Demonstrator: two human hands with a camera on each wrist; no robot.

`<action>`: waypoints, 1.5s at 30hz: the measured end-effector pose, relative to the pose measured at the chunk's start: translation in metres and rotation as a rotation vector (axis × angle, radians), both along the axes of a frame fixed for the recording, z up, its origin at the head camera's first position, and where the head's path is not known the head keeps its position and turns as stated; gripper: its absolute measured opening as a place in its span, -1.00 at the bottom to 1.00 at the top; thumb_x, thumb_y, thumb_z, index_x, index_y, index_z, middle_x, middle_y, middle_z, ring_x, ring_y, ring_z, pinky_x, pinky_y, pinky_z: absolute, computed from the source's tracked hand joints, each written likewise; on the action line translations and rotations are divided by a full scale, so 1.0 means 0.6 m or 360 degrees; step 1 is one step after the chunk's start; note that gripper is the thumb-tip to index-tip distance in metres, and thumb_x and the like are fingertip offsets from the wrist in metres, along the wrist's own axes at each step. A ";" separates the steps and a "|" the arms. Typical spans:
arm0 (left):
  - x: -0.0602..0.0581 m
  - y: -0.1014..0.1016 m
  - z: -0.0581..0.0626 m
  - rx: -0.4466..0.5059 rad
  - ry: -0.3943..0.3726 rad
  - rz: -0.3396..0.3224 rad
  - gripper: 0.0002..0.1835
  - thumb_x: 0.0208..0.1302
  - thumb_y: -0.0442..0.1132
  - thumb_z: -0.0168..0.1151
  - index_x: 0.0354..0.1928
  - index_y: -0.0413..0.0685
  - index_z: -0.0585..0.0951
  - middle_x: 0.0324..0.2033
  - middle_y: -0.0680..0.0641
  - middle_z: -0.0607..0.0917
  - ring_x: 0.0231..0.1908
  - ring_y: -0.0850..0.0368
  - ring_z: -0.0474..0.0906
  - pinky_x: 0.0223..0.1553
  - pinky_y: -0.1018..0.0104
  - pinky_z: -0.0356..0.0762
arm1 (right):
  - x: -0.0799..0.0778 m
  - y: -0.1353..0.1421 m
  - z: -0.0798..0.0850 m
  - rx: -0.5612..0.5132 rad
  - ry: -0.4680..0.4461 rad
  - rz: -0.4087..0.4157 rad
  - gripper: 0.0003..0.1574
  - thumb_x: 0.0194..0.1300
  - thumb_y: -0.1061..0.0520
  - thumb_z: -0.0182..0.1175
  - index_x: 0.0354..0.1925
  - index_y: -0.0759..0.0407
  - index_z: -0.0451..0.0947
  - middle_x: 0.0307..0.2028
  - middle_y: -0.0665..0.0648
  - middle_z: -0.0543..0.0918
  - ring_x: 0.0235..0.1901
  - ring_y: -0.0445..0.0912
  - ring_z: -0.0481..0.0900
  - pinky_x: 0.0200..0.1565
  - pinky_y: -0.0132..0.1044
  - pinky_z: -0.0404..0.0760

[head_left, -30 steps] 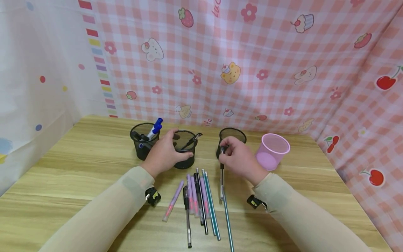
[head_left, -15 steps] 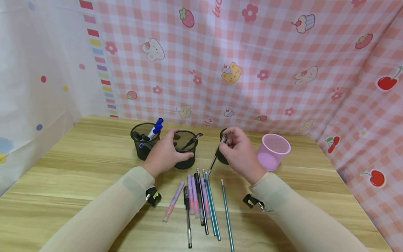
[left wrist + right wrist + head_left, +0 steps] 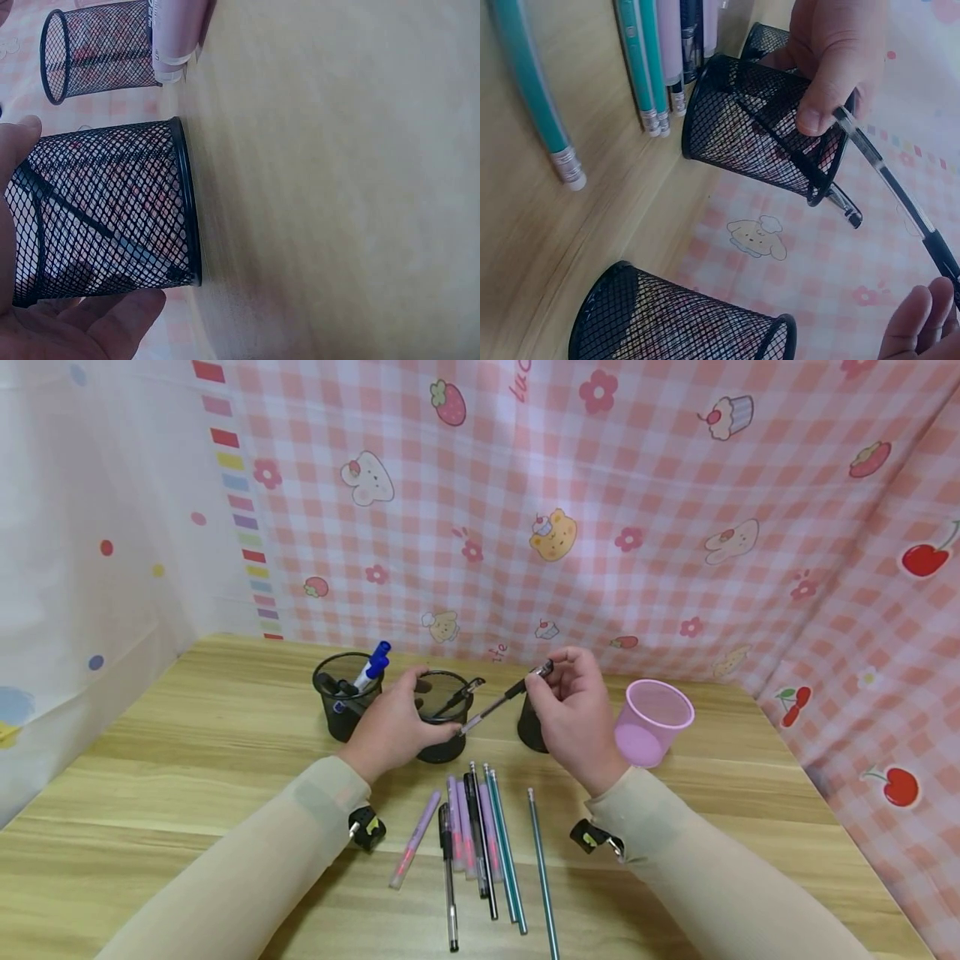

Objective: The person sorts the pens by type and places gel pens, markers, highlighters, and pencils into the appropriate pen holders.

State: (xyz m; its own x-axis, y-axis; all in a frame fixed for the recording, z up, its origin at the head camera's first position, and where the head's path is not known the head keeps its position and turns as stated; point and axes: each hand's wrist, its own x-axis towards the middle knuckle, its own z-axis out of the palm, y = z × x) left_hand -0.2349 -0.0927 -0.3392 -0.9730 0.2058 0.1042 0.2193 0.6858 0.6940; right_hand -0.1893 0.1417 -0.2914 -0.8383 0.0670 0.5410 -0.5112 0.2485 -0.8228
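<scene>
- Far left on the worktop, a black mesh cup stands upright with blue-capped pens in it; this part of the work looks settled.
- Next to it, the left hand is curled round the middle cup, spread about as wide as the cup, thumb on the near side by the rim and fingers on the far side. It seems to be there to steady the cup.
- That middle cup is upright, with one black pen leaning inside, capped end out past the right of the rim.
- In front, loose on the worktop, lie purple pens, another black-capped pen and teal pencils, presumably for later.
- The held pen slants down leftward, its clear end just beside the left thumb and the middle cup's rim; whether it touches, I can't tell. The step in hand appears to be putting it in there. The next move would call for lifting that end over the rim, tipping the pen steeper and letting go.
- The right hand has it in a narrow pinch, thumb against fingers, at the capped end.
- Behind that hand is another black cup, partly hidden; farther right, a pink cup.
</scene>
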 end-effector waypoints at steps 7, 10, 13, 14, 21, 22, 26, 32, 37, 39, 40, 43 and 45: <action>-0.001 0.001 0.000 -0.0007 -0.0018 0.0013 0.19 0.16 0.23 0.56 0.65 -0.06 0.11 0.48 -0.21 0.46 0.40 -0.25 0.49 0.36 -0.19 0.51 | 0.000 -0.009 0.007 -0.0085 0.0074 -0.0008 -0.70 0.47 0.40 0.17 0.09 0.28 0.37 -0.38 0.05 0.56 -0.48 -0.22 0.48 -0.40 -0.45 0.52; -0.001 0.000 0.000 -0.0018 -0.0010 0.0011 0.19 0.17 0.24 0.55 0.65 -0.06 0.10 0.49 -0.22 0.46 0.40 -0.26 0.48 0.37 -0.19 0.50 | -0.001 -0.011 0.008 -0.0101 0.0093 -0.0002 -0.71 0.50 0.40 0.14 0.11 0.29 0.36 -0.37 0.12 0.57 -0.47 -0.10 0.49 -0.41 -0.44 0.53; -0.001 0.000 0.000 -0.0023 -0.0010 0.0009 0.19 0.17 0.24 0.55 0.65 -0.06 0.10 0.49 -0.22 0.46 0.40 -0.26 0.49 0.36 -0.19 0.50 | -0.002 -0.013 0.009 -0.0095 0.0090 -0.0013 -0.72 0.52 0.38 0.14 0.12 0.28 0.36 -0.33 0.25 0.58 -0.45 0.00 0.50 -0.41 -0.40 0.56; -0.001 0.000 0.000 -0.0021 -0.0012 0.0010 0.19 0.17 0.24 0.55 0.65 -0.06 0.10 0.49 -0.22 0.46 0.41 -0.25 0.48 0.37 -0.19 0.50 | -0.002 -0.014 0.010 -0.0088 0.0084 -0.0019 -0.73 0.52 0.37 0.14 0.12 0.28 0.36 -0.32 0.29 0.59 -0.44 0.03 0.51 -0.40 -0.38 0.58; -0.002 0.001 0.000 -0.0027 -0.0017 0.0015 0.19 0.17 0.26 0.54 0.65 -0.05 0.11 0.49 -0.22 0.46 0.40 -0.25 0.49 0.35 -0.18 0.51 | -0.002 -0.017 0.009 -0.0037 0.0051 -0.0057 -0.73 0.50 0.36 0.19 0.10 0.28 0.41 -0.30 0.32 0.62 -0.44 -0.11 0.52 -0.38 -0.33 0.63; -0.002 0.001 0.000 -0.0029 -0.0012 0.0013 0.19 0.17 0.26 0.54 0.65 -0.05 0.11 0.49 -0.22 0.46 0.39 -0.25 0.50 0.35 -0.18 0.52 | -0.003 -0.018 0.009 -0.0034 0.0053 -0.0057 -0.73 0.49 0.36 0.20 0.09 0.28 0.42 -0.31 0.31 0.62 -0.44 -0.12 0.52 -0.38 -0.35 0.63; -0.003 0.001 -0.002 -0.0037 -0.0001 0.0013 0.18 0.16 0.27 0.54 0.65 -0.05 0.12 0.47 -0.24 0.48 0.35 -0.24 0.55 0.31 -0.16 0.56 | -0.005 -0.019 0.007 -0.0014 0.0075 -0.0061 -0.76 0.47 0.38 0.21 0.06 0.31 0.46 -0.36 0.27 0.61 -0.45 0.00 0.54 -0.39 -0.40 0.61; -0.004 0.001 -0.002 -0.0032 -0.0005 0.0018 0.18 0.16 0.27 0.54 0.65 -0.04 0.12 0.46 -0.23 0.49 0.34 -0.24 0.55 0.30 -0.16 0.56 | -0.006 -0.018 0.003 0.0071 0.0059 -0.0091 -0.78 0.47 0.36 0.23 0.05 0.29 0.50 -0.35 0.31 0.62 -0.46 -0.05 0.54 -0.40 -0.43 0.56; -0.004 0.002 -0.003 -0.0028 -0.0005 0.0016 0.18 0.16 0.27 0.54 0.65 -0.04 0.12 0.46 -0.22 0.50 0.35 -0.22 0.55 0.30 -0.15 0.56 | -0.006 -0.018 0.001 0.0110 0.0027 -0.0108 -0.79 0.49 0.32 0.23 0.05 0.31 0.53 -0.34 0.35 0.64 -0.47 -0.18 0.52 -0.40 -0.45 0.54; -0.004 0.001 -0.002 -0.0029 -0.0003 0.0016 0.18 0.16 0.26 0.54 0.65 -0.04 0.12 0.46 -0.21 0.50 0.35 -0.22 0.55 0.30 -0.15 0.56 | -0.006 -0.018 0.000 0.0114 0.0029 -0.0097 -0.80 0.50 0.31 0.23 0.05 0.34 0.54 -0.34 0.34 0.65 -0.47 -0.18 0.52 -0.40 -0.45 0.53; -0.004 0.001 -0.002 -0.0029 -0.0002 0.0017 0.18 0.16 0.26 0.54 0.64 -0.05 0.12 0.46 -0.21 0.50 0.35 -0.23 0.55 0.30 -0.15 0.56 | -0.006 -0.019 0.000 0.0122 0.0030 -0.0099 -0.80 0.50 0.31 0.23 0.04 0.34 0.55 -0.34 0.32 0.65 -0.47 -0.18 0.52 -0.40 -0.45 0.53; -0.003 0.001 -0.001 -0.0028 0.0000 0.0019 0.18 0.16 0.26 0.55 0.64 -0.06 0.13 0.46 -0.22 0.50 0.35 -0.23 0.55 0.31 -0.16 0.56 | -0.005 -0.020 -0.001 0.0150 0.0028 -0.0101 -0.82 0.50 0.31 0.23 0.02 0.34 0.57 -0.35 0.28 0.65 -0.47 -0.19 0.51 -0.41 -0.45 0.50; -0.002 0.001 0.000 -0.0028 -0.0005 0.0019 0.18 0.16 0.26 0.55 0.64 -0.06 0.12 0.46 -0.22 0.50 0.35 -0.24 0.55 0.31 -0.16 0.56 | -0.005 -0.021 -0.002 0.0176 0.0022 -0.0113 -0.83 0.49 0.30 0.24 0.01 0.31 0.59 -0.36 0.25 0.66 -0.46 -0.21 0.51 -0.42 -0.45 0.49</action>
